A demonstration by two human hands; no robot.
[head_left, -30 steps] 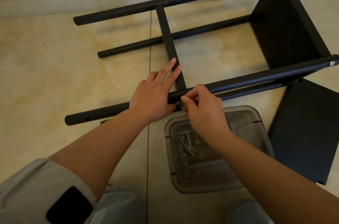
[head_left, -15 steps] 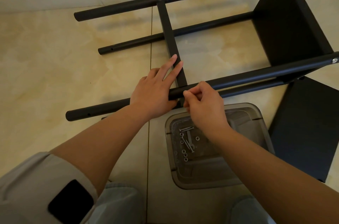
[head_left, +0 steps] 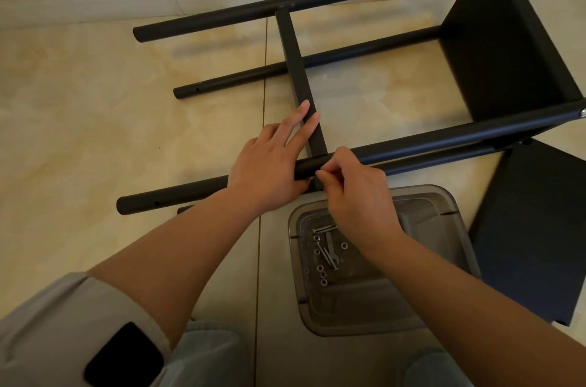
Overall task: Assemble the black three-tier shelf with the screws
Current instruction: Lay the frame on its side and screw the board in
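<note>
The black shelf frame lies on its side on the tiled floor. Its near pole (head_left: pixel 444 139) runs across the middle of the view. One shelf panel (head_left: pixel 494 47) is fixed at the right end. A second panel (head_left: pixel 295 63) stands edge-up between the poles. My left hand (head_left: pixel 266 171) holds the near pole with the thumb hooked under it, its straight fingers lying along that second panel. My right hand (head_left: pixel 355 193) pinches a small screw against the pole at the joint; the fingertips hide most of it. Loose screws and nuts (head_left: pixel 326 253) lie in a clear tray.
The clear plastic tray (head_left: pixel 444 259) sits on the floor just in front of my knees. A third black panel (head_left: pixel 532 228) lies flat at the right. A white skirting board (head_left: pixel 95 3) runs along the far wall. Bare tiles spread to the left.
Both hands stay at the joint. My right fingertips have shifted a little along the pole, still pinched.
</note>
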